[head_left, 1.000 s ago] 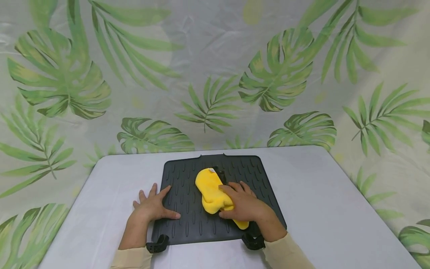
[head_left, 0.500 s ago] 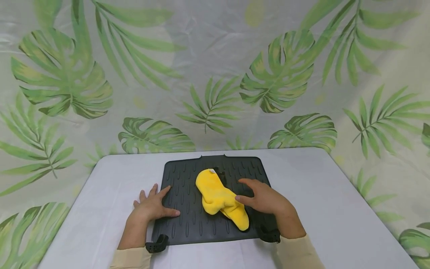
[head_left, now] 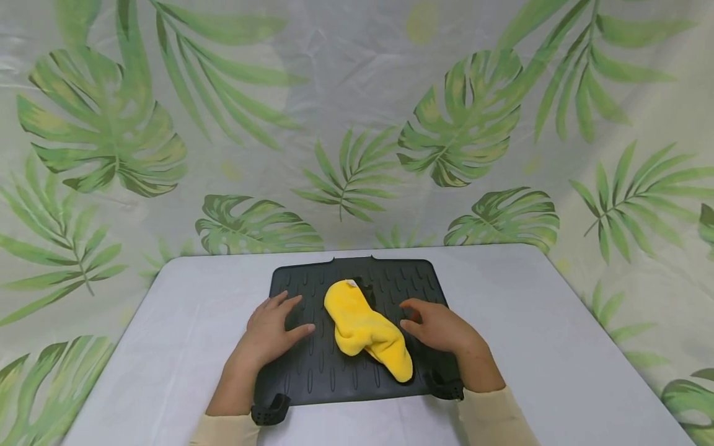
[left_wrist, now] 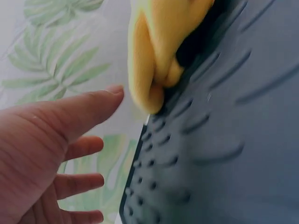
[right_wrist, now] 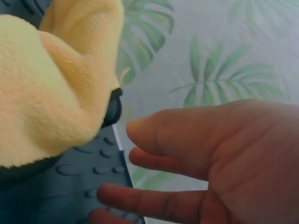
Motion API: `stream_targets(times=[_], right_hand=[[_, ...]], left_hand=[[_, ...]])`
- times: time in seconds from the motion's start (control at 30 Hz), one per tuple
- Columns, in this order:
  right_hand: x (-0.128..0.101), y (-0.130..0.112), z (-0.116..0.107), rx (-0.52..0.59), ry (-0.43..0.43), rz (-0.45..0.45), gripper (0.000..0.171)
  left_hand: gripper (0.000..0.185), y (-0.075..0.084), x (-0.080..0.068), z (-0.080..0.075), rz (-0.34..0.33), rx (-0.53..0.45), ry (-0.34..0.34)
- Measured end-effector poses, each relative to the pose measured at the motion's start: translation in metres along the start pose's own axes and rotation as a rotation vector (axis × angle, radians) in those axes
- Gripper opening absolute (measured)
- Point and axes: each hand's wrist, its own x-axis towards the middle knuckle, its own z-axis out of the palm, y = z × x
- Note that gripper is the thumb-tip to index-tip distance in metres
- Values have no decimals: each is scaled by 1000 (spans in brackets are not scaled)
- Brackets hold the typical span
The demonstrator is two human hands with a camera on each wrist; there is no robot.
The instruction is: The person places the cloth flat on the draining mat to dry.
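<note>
Lying rumpled, fluffy yellow cloth (head_left: 367,328) (white tag (head_left: 351,283) showing), black mat (head_left: 313,379) beneath, left grip (head_left: 269,332) wide, right grip (head_left: 442,326) narrower.

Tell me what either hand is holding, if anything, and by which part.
Nothing is held: left hand and right hand are both clear of the yellow fleecy cloth.

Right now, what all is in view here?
Table: one, white, centre and foreground
Leaf-print sheet: one, pale with green, behind the table
Ridged mat: one, black, on the table
Fluffy cloth: one, yellow, across the mat
Tag: one, white, cloth's far end
Unclear object: one, black, partly under cloth
Wrist cameras: two, black, at the wrists
Sleeves: two, beige, forearms
Left hand: one, over mat's left side
Right hand: one, right of cloth
</note>
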Motion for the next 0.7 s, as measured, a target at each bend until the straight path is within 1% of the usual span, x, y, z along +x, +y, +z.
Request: stream_targets(times=[0.1, 0.17, 0.23, 0.27, 0.3, 0.37, 0.43, 0.5, 0.57, 0.63, 0.7], right_hand=[[3, -2, 4, 5, 8, -7, 41], [4, -3, 7, 5, 6, -2, 39], [4, -3, 9, -1, 2, 2, 36], [4, -3, 9, -5, 4, 2, 34], [4, -4, 10, -6, 7, 1, 33], [5, -4, 11, -6, 18, 7, 30], [5, -4, 12, -10, 29, 11, 28], [6, -4, 14, -23, 34, 12, 27], [8, -4, 18, -41, 40, 11, 26], [10, -4, 22, -67, 51, 13, 25], [12, -5, 26, -85, 65, 6, 23]], left_hand=[[68, 11, -1, 5, 31, -27, 11], [62, 17, -2, 6, 41, -53, 5], [53, 23, -4, 6, 40, -68, -12], [47, 25, -5, 5, 34, -78, -30], [41, 27, -6, 4, 29, -92, -56], [34, 29, -8, 2, 17, -116, -134], [34, 30, -10, 0, 7, -162, -240], [38, 31, -12, 1, 14, -220, -341], [43, 32, -12, 4, 28, -277, -419], [45, 34, -12, 9, 30, -337, -466], [45, 35, -11, 14, 29, -391, -484]])
